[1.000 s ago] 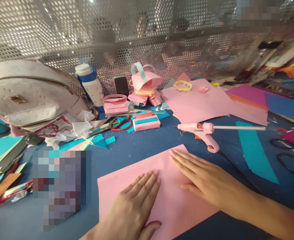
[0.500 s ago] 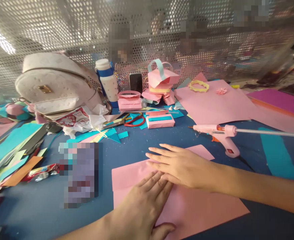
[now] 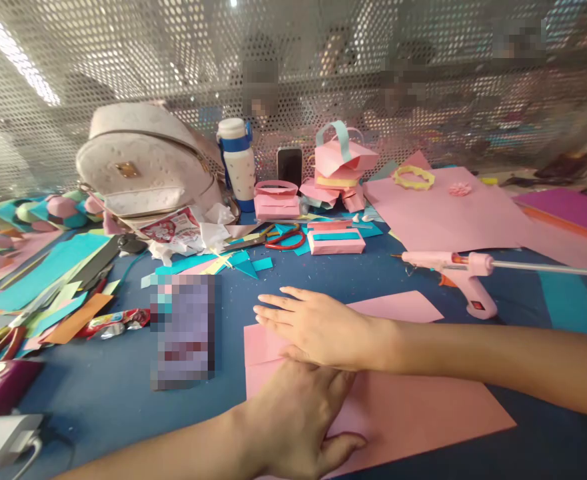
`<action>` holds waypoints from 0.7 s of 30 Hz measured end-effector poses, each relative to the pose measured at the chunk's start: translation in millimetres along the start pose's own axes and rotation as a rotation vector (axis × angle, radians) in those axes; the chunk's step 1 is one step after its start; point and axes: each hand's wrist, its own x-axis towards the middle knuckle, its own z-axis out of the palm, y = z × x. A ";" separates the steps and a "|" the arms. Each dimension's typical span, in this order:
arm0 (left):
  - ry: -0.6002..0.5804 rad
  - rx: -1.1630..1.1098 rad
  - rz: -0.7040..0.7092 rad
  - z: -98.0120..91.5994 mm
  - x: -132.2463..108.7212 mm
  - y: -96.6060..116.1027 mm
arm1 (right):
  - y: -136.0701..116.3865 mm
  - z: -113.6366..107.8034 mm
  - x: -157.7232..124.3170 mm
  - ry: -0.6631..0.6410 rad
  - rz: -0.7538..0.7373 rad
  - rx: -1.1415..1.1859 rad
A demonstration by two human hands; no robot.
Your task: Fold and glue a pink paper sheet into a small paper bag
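A pink sheet of paper [image 3: 433, 420] lies on the blue table before me, its far edge folded over into a strip. My right hand [image 3: 318, 327] rests flat across that strip, fingers stretched out to the left. Below it, my left hand [image 3: 298, 413] presses on the sheet, its thumb spread towards the right. The left fingertips are hidden under my right hand. Beyond the right forearm, a pink glue gun [image 3: 458, 267] with a clear glue stick lies on its side.
At the back stand a white backpack [image 3: 148, 160], a bottle [image 3: 238, 167], a phone [image 3: 290, 165] and pink paper boxes [image 3: 336, 241]. Red-handled scissors [image 3: 286, 239] lie among paper scraps. Large pink sheets [image 3: 453, 213] are at the right back. A white charger [image 3: 3, 440] sits at the near left.
My right hand has slid left along the folded strip, now covering the left fingertips. The view has turned slightly left, so the table's things appear further right.
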 end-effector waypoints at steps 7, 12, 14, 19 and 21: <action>-0.029 -0.003 -0.003 -3.1 0.1 0.4 | 0.5 2.1 23.8 -0.065 -0.036 0.078; 0.016 0.008 0.043 -3.8 -0.9 -0.6 | 6.0 1.0 21.4 -0.114 -0.045 0.266; 0.009 0.019 0.046 -4.1 -1.4 -0.7 | 6.8 -0.7 17.7 -0.088 -0.057 0.319; -0.013 -0.009 0.020 -4.1 -1.9 0.1 | 4.0 -9.1 8.1 -0.100 -0.046 0.384; -0.012 -0.011 0.003 -3.2 -1.5 0.3 | 2.9 -10.1 6.5 -0.112 -0.005 0.383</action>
